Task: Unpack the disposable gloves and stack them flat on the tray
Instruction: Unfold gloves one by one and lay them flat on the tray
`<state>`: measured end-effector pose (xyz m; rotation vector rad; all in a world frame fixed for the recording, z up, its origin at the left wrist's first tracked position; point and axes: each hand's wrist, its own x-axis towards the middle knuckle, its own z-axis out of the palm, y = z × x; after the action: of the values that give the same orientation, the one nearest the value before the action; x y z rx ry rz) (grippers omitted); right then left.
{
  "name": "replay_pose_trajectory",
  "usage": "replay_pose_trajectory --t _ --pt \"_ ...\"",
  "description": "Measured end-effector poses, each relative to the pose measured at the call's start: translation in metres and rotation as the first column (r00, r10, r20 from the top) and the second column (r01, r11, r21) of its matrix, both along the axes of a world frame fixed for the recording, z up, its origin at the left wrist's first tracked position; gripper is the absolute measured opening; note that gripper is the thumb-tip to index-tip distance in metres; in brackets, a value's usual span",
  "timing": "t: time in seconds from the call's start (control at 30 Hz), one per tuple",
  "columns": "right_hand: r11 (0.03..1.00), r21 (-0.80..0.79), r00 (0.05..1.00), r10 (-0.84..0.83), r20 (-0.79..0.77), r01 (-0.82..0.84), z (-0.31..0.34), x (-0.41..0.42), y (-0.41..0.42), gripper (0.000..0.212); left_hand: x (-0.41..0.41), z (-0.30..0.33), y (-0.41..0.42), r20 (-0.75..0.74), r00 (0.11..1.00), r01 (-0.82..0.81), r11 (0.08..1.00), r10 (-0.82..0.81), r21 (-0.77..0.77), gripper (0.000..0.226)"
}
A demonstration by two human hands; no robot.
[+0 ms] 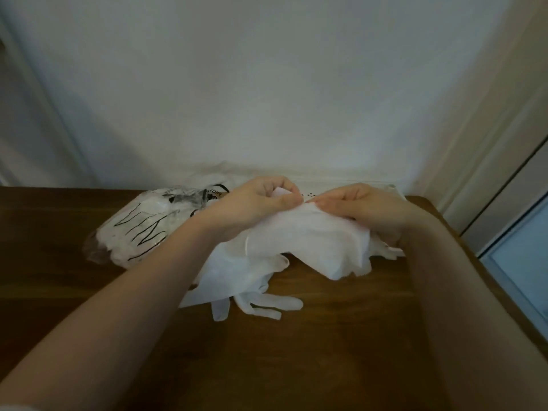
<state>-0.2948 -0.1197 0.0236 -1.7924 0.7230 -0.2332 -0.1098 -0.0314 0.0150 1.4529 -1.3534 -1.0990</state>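
Your left hand pinching the upper edge of a white glove, your right hand gripping the same glove beside it, held above the brown table, loose gloves heaped beneath, plastic glove bag left of them.

White disposable gloves over a dark brown wood-grain table. Left of the gloves, a clear plastic bag shows white contents with black line markings and black lettering. Behind the table, a plain off-white wall.
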Motion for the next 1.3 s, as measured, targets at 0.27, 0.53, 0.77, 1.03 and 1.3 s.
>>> replay_pose_trajectory --t 0.27,0.53,0.77,1.03,1.3 --pt "0.974 -0.116 0.981 -0.193 0.011 0.193 -0.023 -0.029 -0.034 0.025 -0.014 0.012 -0.024 -0.064 0.995 -0.084 0.992 0.078 -0.096 0.025" --pt "0.986 -0.116 0.984 -0.097 0.152 0.116 -0.047 -0.008 -0.034 0.025 -0.033 0.015 -0.048 -0.177 0.978 -0.125 0.988 0.106 -0.095 0.029" --pt "0.938 0.208 0.904 -0.329 0.273 0.278 -0.041 -0.023 -0.060 0.023 -0.025 0.003 -0.066 -0.205 0.961 -0.187 0.982 0.188 0.025 0.021" --pt "0.967 -0.244 0.997 -0.055 0.056 0.067 -0.049 -0.001 -0.048 0.024 -0.033 0.003 -0.079 -0.442 0.897 0.015 0.998 0.014 0.063 0.020" --pt "0.911 0.349 0.900 -0.327 0.289 0.219 -0.052 -0.038 -0.089 0.024 -0.019 -0.007 -0.080 -0.505 0.859 -0.066 0.996 0.083 0.053 0.021"
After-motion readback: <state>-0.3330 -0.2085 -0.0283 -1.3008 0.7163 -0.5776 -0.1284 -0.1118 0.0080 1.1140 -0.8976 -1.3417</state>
